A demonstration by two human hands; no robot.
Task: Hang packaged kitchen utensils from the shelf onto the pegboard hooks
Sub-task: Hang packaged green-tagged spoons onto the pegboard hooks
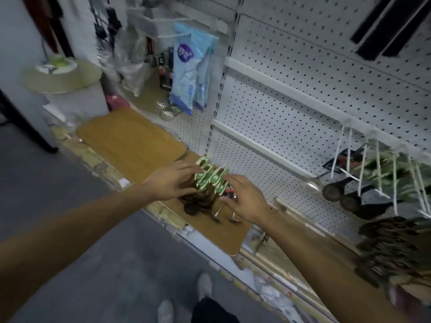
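Observation:
A pile of packaged utensils with green-and-white header cards and dark wooden heads lies on the brown shelf board. My left hand grips the pile from the left, fingers curled over the cards. My right hand rests on the pile's right side, fingertips touching the cards and a red-handled item. Two metal spoon-like pieces stick out below the pile. On the white pegboard, white hooks at the right carry hung utensils with dark round heads.
Blue packets hang at the back left above small metal items. A brown mat covers the shelf's left part. More dark utensils lie at the right. A round white table stands far left. My shoes show on the grey floor.

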